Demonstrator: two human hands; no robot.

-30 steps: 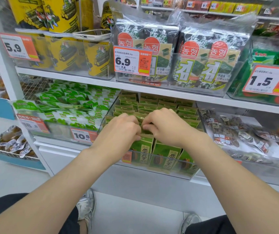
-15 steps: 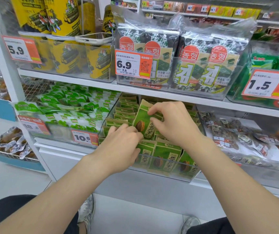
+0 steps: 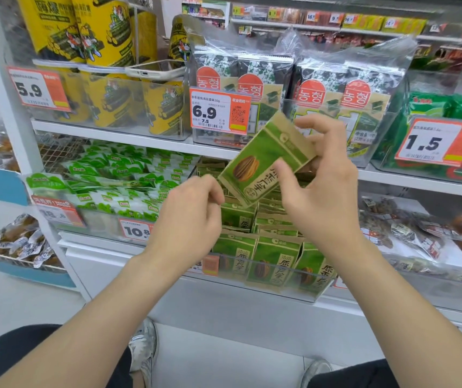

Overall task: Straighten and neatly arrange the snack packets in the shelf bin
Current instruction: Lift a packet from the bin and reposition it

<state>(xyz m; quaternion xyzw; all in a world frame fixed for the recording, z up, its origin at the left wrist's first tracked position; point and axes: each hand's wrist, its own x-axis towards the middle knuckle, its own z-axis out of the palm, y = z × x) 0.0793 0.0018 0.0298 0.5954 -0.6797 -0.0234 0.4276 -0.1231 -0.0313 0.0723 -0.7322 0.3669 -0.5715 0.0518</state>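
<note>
My right hand (image 3: 325,191) grips a green sunflower-seed packet (image 3: 252,163) with thumb in front and fingers behind, holding it tilted in the air above the clear shelf bin (image 3: 288,289). My left hand (image 3: 190,214) hovers with curled fingers at the packet's lower left corner; whether it pinches that corner is unclear. In the bin, rows of the same green packets (image 3: 269,264) stand upright, the front row facing me and others packed behind it, partly hidden by my hands.
Left of the bin is another bin of green-and-white packets (image 3: 118,186) with price tags. On the shelf above stand seaweed packs (image 3: 252,88), yellow cans (image 3: 103,37) and a phone (image 3: 154,70). Clear bags of snacks (image 3: 398,231) lie to the right.
My right hand has lifted the green packet out of the bin and up in front of the upper shelf. My left hand has risen from the bin to the packet's lower corner.
</note>
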